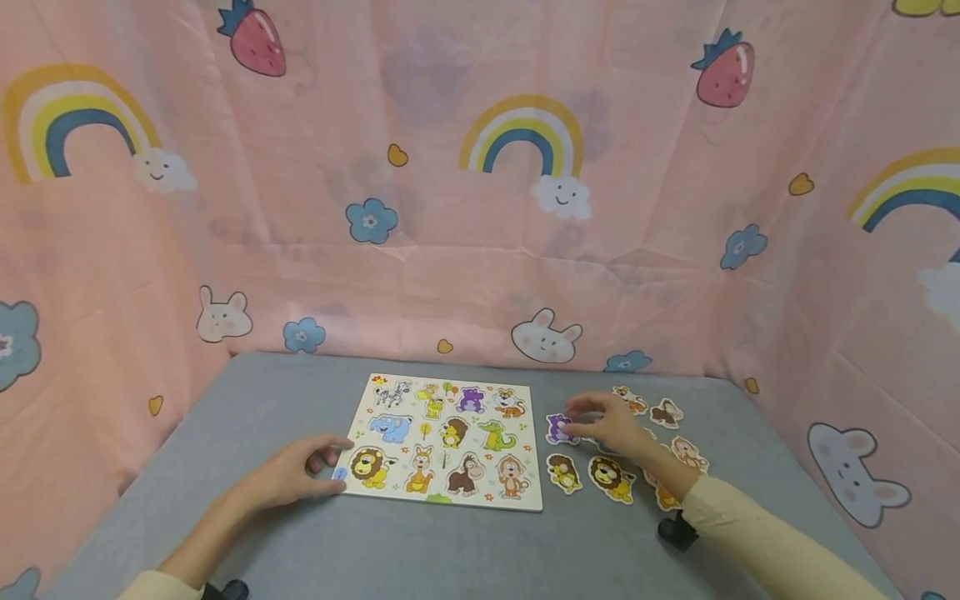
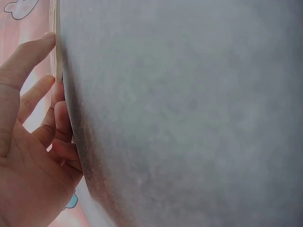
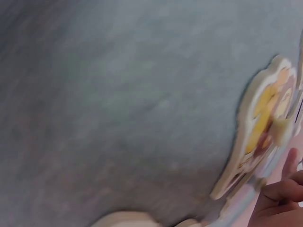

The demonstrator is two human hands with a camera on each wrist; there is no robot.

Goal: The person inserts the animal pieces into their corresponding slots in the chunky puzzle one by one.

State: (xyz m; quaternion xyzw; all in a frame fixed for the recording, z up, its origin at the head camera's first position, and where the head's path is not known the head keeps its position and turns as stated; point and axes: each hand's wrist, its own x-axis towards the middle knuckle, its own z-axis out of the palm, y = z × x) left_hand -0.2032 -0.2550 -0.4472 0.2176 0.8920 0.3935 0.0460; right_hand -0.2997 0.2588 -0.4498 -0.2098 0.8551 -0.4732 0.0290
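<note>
Our left hand (image 1: 296, 475) lies low on the grey worktop (image 1: 247, 417), forearm angled in from the lower left, its loosely curled fingers (image 2: 57, 118) touching the left edge of the flat wooden animal puzzle board (image 1: 442, 442). Our right hand (image 1: 611, 425) reaches inward from the right, fingers bent, pinching a purple animal cut-out piece (image 1: 558, 429) just beside the board's right edge, among loose animal pieces (image 1: 611, 477).

Grey table (image 1: 247, 417), felt-like and matte, lit evenly and softly. Behind and to both sides, closed in by a pink cloth backdrop (image 1: 465, 267), creased in places, hanging down to the tabletop edge. Printed all over with rainbows on smiling clouds (image 1: 525, 146), red strawberries (image 1: 723, 75), blue flowers (image 1: 370, 221), white bunny faces (image 1: 545, 337) and small orange hearts (image 1: 397, 155).
</note>
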